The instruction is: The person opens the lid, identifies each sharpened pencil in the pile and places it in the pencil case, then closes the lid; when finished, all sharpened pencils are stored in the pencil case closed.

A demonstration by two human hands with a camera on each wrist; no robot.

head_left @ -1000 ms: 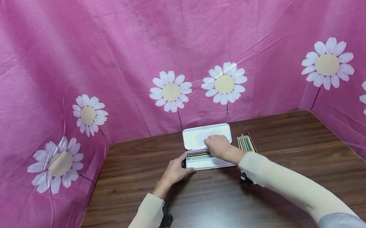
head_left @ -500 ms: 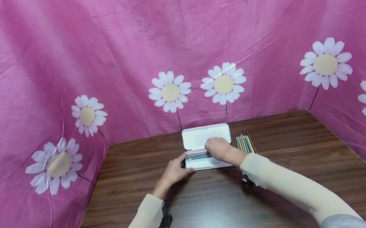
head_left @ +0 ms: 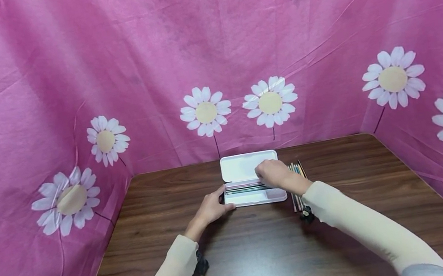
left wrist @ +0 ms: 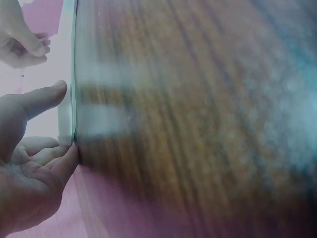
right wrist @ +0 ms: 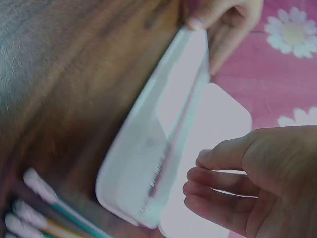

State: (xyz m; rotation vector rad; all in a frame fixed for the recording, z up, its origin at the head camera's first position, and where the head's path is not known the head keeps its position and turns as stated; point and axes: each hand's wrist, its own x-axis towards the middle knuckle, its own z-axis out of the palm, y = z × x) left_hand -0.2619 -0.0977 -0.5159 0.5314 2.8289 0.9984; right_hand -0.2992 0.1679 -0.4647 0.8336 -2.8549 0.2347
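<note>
Left hand [head_left: 211, 207] grips the left end of the open white pencil case [head_left: 254, 196], steadying it. Right hand [head_left: 274, 174] hovers empty over the case with fingers loosely curled; advisable to lay each loose coloured pencil [head_left: 297, 169] flat alongside those already in the tray

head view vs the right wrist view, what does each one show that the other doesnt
Only the head view shows both sleeved arms, the whole table and pencils lying inside the white case. Only the right wrist view shows the right hand from close by, fingers loosely curled and holding nothing. Both show the open case, the left hand gripping its end, loose pencils beside it, and the pink daisy cloth.
</note>
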